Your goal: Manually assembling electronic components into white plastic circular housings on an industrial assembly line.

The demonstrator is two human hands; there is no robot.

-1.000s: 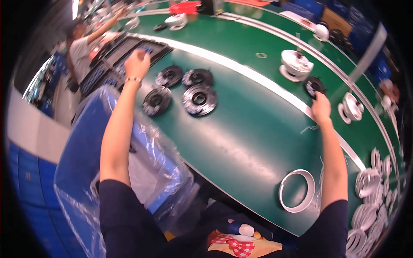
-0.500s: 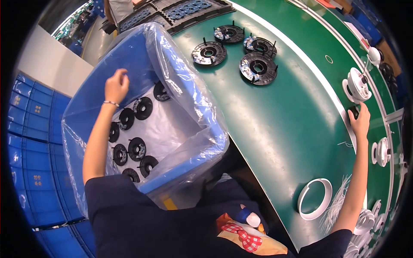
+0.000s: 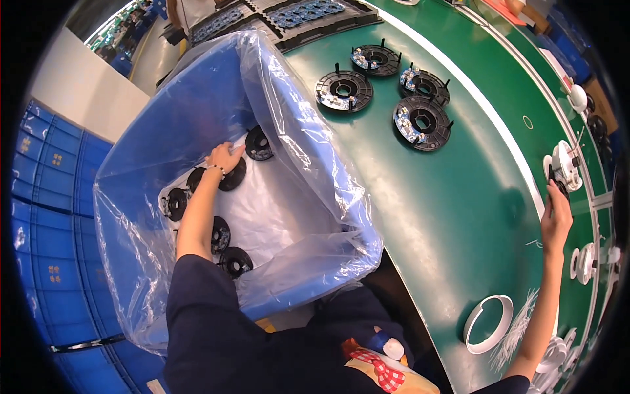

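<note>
My left hand (image 3: 223, 157) is down inside the blue plastic-lined bin (image 3: 197, 98), fingers curled onto a black round disc part (image 3: 231, 176) that lies flat on the clear liner just under my palm; whether I am truly gripping it or only touching it, I cannot tell, since the hand covers its near edge. A second black disc (image 3: 258, 144) lies just beside my fingertips, toward the table. More black discs (image 3: 235, 261) rest along my forearm, some partly hidden by my sleeve and the wrinkled plastic. The disc under my hand is round and lies face up, so it shows no long axis.

On the green table (image 3: 407, 210) sit four larger black ring assemblies (image 3: 344, 91), pins pointing up, well apart from either hand. Farther right, my right hand (image 3: 556, 220) reaches to a white spool with a dark part (image 3: 564, 167) at the table's far strip, fingertips touching its lower side; its hold is unclear. A white ring (image 3: 489, 323) lies near my right elbow.
</note>
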